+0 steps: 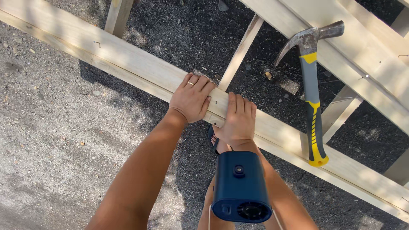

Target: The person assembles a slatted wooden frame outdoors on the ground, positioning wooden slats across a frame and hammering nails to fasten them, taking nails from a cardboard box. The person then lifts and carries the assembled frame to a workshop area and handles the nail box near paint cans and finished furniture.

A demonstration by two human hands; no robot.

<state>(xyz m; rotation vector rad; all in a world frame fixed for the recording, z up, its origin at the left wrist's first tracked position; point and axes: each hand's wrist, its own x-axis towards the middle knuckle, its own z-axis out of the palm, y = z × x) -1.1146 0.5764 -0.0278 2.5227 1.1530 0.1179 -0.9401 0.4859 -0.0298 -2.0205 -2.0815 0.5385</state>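
Left hand (191, 100) flat on long pale wooden beam (128, 59), fingers together, ring on one finger, gripping nothing. Right hand (238, 119) just beside it on same beam, palm down, fingers extended, thumb hooked over near edge. Beam runs diagonally from far left to near right over dark gravel ground (51, 127). Yellow-and-grey claw hammer (313, 91) lies to right, handle end on beam, head toward far parallel plank (362, 55). Dark blue boxy device (240, 187) hangs near, below right wrist.
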